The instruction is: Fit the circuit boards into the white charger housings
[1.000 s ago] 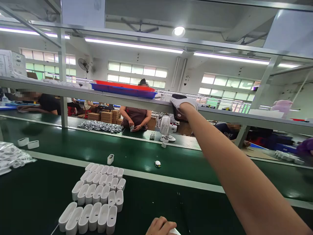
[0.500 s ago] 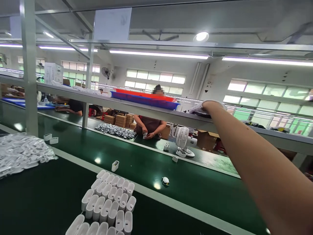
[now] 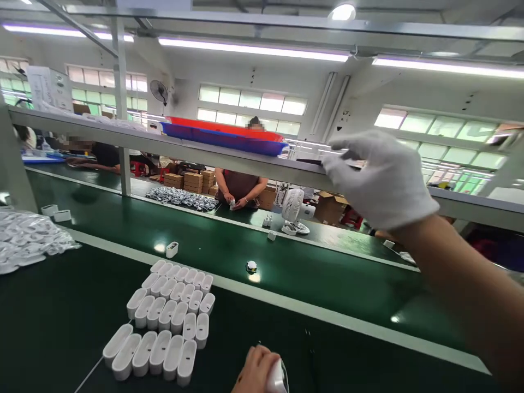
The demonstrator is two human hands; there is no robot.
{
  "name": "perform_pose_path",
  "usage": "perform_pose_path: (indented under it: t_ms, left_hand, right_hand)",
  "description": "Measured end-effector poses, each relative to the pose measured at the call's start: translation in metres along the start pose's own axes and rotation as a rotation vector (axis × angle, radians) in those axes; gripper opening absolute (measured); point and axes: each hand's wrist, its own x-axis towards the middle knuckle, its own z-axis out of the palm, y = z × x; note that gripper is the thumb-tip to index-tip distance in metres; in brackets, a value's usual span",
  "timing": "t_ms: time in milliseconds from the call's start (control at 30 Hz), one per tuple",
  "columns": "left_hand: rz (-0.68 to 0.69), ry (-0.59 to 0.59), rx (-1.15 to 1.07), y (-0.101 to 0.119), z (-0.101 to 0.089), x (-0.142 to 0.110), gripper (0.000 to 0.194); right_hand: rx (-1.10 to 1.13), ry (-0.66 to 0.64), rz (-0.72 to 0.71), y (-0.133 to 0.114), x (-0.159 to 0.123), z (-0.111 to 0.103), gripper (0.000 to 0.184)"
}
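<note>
My right hand (image 3: 379, 177), in a white glove, is raised at the edge of the overhead shelf (image 3: 301, 170). Its thumb and fingers are curved and apart, slightly blurred, beside a flat dark object (image 3: 310, 161) on the shelf. At the bottom edge, my left hand (image 3: 257, 371) is bare and closed around a glossy white plastic housing (image 3: 277, 377), which shows only in part. To its left, white oval open-topped housings (image 3: 167, 314) stand in several rows on the dark green bench. A small circuit board with a white top (image 3: 251, 266) lies on the green conveyor belt.
One white housing (image 3: 172, 249) stands on the belt. A bag of white parts (image 3: 30, 240) lies at left. Red and blue trays (image 3: 225, 141) rest on the shelf. Across the belt are a white fan (image 3: 293, 207), a heap of parts (image 3: 182, 198) and a co-worker (image 3: 237, 185).
My right hand has drawn back from over the shelf, so its glove now shows. My left hand has come into view below with a white housing. The view has tilted down.
</note>
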Motion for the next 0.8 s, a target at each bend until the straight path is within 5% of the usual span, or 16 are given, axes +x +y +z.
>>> perform_pose_path:
  t_ms: [100,233,367,467,600,800]
  left_hand:
    - [0.049,0.051,-0.057,0.011,-0.004,-0.014,0.047]
    - [0.138,0.087,-0.132,0.019,-0.007,-0.028,0.057]
    - [0.214,-0.033,-0.091,0.02,-0.006,-0.034,0.065]
    - [0.315,-0.118,-0.066,0.023,-0.008,-0.037,0.065]
    - [0.408,-0.197,-0.046,0.029,-0.011,-0.039,0.06]
    - [0.176,-0.124,-0.245,0.023,-0.008,-0.029,0.049]
  right_hand:
    - [0.353,-0.221,-0.221,0.008,-0.111,-0.004,0.023]
    - [0.653,-0.658,0.383,0.03,-0.245,0.029,0.029]
    - [1.186,-0.789,0.913,0.04,-0.327,0.067,0.047]
    - [1.497,-0.797,1.098,0.036,-0.355,0.076,0.056]
    - [1.553,-0.663,1.224,0.032,-0.36,0.07,0.049]
    - [1.545,-0.615,1.301,0.033,-0.357,0.07,0.05]
